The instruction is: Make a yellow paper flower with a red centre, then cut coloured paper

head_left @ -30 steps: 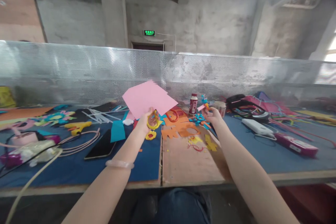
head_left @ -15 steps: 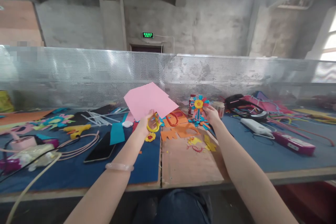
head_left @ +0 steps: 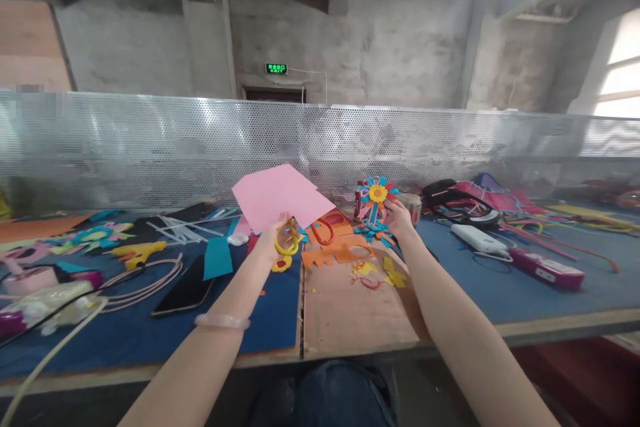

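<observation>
My left hand (head_left: 278, 238) is closed on the lower edge of a pink sheet of paper (head_left: 280, 193), which stands up and has a notched right side. A yellow loop (head_left: 297, 245) and an orange loop (head_left: 331, 233), like scissor handles, show beside that hand; whether the hand holds them I cannot tell. My right hand (head_left: 397, 217) pinches the right side of a paper flower (head_left: 379, 193) with a yellow centre and blue and red petals. The flower is raised in front of a dark red can (head_left: 357, 202). Blue paper strips (head_left: 370, 233) show below it.
Orange paper scraps (head_left: 345, 250) and yellow scraps (head_left: 395, 272) lie on a wooden board (head_left: 350, 320). Leftward are a phone (head_left: 184, 290), a yellow glue gun (head_left: 137, 252), cables and white sticks (head_left: 180, 230). A white power bank (head_left: 477, 240) and purple box (head_left: 547, 268) lie right.
The whole view has shifted slightly, so things appear a little further left. Both hands keep their holds, and the paper flower sits slightly closer to the pink paper.
</observation>
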Action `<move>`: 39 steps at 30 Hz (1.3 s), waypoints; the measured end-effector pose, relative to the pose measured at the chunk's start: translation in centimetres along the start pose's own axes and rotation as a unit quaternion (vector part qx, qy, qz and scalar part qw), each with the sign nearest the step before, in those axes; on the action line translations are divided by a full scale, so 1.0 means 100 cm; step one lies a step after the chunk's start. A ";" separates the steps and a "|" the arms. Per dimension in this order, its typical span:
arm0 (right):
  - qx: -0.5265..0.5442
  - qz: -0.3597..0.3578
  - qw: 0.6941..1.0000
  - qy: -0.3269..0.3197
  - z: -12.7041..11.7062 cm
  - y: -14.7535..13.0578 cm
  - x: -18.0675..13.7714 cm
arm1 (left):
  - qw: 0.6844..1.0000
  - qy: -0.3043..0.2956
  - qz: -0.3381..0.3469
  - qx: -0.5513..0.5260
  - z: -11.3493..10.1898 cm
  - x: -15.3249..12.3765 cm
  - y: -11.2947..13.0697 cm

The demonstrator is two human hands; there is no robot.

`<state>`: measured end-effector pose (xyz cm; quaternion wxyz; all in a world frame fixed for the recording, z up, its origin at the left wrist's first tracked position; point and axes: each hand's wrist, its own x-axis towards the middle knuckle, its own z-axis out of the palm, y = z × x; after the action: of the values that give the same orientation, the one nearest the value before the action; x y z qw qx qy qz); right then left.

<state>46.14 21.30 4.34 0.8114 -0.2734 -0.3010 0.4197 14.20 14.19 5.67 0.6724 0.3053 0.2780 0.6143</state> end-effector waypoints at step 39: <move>-0.441 -0.376 0.779 -0.241 0.105 0.046 -0.113 | 0.995 -0.045 0.084 -0.031 0.003 0.002 0.003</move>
<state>30.96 16.06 5.17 0.5965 -0.3563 -0.7178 -0.0452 14.21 14.40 6.09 0.6399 0.3339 0.2014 0.6622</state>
